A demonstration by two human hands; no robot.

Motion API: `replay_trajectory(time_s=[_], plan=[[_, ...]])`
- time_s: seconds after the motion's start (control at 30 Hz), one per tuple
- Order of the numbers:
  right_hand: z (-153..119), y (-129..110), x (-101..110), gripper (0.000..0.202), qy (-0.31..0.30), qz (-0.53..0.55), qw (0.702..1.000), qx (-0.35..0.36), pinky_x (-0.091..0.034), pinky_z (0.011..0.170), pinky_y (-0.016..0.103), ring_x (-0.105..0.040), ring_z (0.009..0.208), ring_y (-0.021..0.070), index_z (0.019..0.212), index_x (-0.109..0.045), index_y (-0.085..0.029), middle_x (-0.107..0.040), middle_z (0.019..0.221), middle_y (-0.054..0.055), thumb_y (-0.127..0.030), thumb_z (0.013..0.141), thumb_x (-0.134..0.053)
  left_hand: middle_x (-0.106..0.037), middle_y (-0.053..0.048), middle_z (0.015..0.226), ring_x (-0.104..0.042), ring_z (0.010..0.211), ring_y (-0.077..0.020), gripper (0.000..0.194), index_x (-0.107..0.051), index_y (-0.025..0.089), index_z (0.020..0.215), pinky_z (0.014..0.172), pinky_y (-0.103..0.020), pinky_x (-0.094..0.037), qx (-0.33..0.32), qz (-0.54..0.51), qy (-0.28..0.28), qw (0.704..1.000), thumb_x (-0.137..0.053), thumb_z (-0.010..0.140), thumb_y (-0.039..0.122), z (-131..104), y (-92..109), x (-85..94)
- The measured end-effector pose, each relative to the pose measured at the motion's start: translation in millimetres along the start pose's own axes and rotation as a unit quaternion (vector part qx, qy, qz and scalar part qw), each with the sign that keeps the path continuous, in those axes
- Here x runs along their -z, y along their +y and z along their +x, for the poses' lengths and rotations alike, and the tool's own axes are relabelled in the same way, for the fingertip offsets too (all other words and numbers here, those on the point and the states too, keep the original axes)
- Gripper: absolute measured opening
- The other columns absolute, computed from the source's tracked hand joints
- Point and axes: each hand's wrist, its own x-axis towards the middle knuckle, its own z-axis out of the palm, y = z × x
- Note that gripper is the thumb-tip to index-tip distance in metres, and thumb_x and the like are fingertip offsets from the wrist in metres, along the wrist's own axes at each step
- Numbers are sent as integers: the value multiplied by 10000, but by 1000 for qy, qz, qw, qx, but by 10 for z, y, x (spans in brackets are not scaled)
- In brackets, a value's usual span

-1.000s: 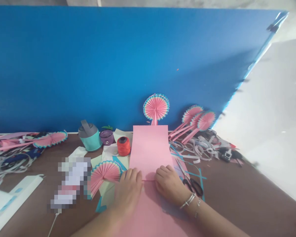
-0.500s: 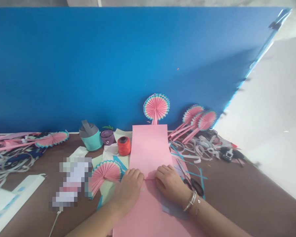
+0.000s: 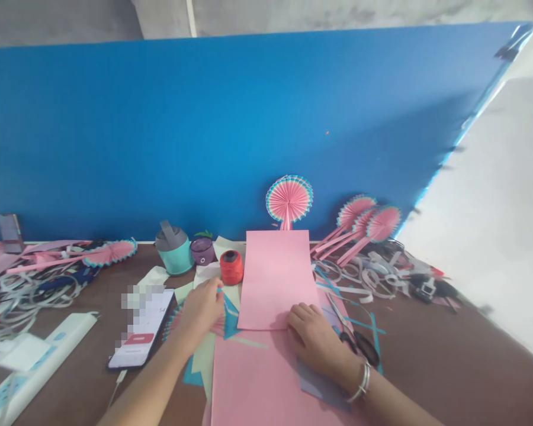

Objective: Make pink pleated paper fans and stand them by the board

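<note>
A pink sheet of paper (image 3: 279, 275) stands raised at its far end, above a wider pink sheet (image 3: 257, 384) on the table. My right hand (image 3: 313, 334) rests on its lower right corner with fingers curled over the edge. My left hand (image 3: 204, 307) is left of the sheet, over a pleated pink paper fan (image 3: 175, 322) that it partly covers. Its fingers are pinched together beside a blue paper scrap (image 3: 231, 316); what they hold, if anything, is hidden. Just beyond stands a red thread spool (image 3: 231, 269). Black-handled scissors (image 3: 365, 348) lie right of my right hand.
A phone (image 3: 144, 331) and a power strip (image 3: 48, 361) lie on the left. A teal cup (image 3: 175, 257) and a purple jar (image 3: 203, 251) stand at the back. Finished round fans (image 3: 289, 200) lean on the blue partition (image 3: 204, 130). Tangled white strips (image 3: 373, 269) lie to the right.
My left hand has left the pink sheet's lower edge and moved left and away from me, over the pleated fan. My right hand stays on the sheet. The view has tilted up slightly.
</note>
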Motion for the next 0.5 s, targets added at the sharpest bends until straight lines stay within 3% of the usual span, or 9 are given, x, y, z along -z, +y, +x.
replay_trajectory(time_s=[0.2,0.4,0.5], plan=[[5,2,-19,134,2,1,1000,0,-287,695,298,-447,776,170,776,-548,-180,-552,821,25,-67,806,-483,-660,-133,1051,-577,1020,-265,310,-628,138,1059,801,-341,-412,26,122,50,991,-399,850,125,243,-337,20],[-1,2,-44,135,7,6,1000,-10,-296,711,302,-447,785,176,776,-561,-176,-556,829,29,-60,797,-495,-655,-161,947,-545,995,-301,299,-689,131,848,778,-384,-390,6,145,51,988,-392,836,108,381,-402,-38],[-1,3,-56,137,13,9,1000,-7,-300,722,303,-450,792,178,791,-566,-175,-556,838,32,-61,802,-491,-653,-149,949,-541,983,-284,288,-677,135,838,780,-373,-387,8,147,67,987,-390,846,124,399,-386,-17]])
